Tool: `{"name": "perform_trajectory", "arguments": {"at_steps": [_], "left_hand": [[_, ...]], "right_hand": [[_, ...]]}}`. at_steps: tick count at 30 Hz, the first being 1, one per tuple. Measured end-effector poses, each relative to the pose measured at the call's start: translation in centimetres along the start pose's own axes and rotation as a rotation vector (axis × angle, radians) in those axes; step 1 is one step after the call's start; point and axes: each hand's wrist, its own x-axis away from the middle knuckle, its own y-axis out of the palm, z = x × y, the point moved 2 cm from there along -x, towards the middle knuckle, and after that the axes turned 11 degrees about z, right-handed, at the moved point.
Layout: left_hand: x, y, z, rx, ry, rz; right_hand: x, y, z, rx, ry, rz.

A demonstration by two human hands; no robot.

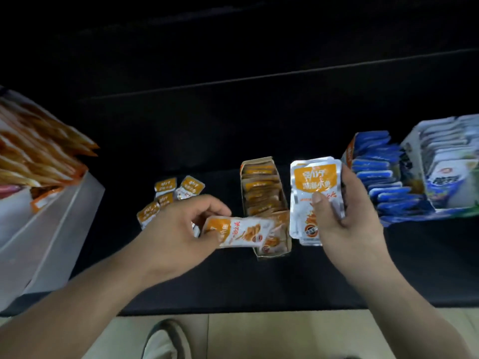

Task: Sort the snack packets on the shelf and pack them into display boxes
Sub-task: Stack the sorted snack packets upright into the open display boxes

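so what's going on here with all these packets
A person is packing orange packets into a narrow display box, already mostly full. The left hand pinches a single packet, held sideways by the box's near end. The right hand grips a stack of the same packets upright. A few loose packets lie on the shelf to the left; blue packets stand boxed at right.

Orange-white packets (315,198); blue packets (375,177)

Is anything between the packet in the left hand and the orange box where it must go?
Nothing visible. The packet in the left hand overlaps the orange box at its near end; the right hand holds its stack beside the box.
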Motion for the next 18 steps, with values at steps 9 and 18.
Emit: {"name": "perform_trajectory", "arguments": {"at_steps": [9, 18], "left_hand": [[-3.0, 4.3, 4.3, -0.309, 0.391, -0.045], [-5.1, 8.9, 1.8, -0.721, 0.535, -0.112]], "right_hand": [[0.9, -2.4, 2.4, -0.009, 0.022, 0.006], [1.5, -2.1, 3.6, -0.036, 0.04, -0.019]]}}
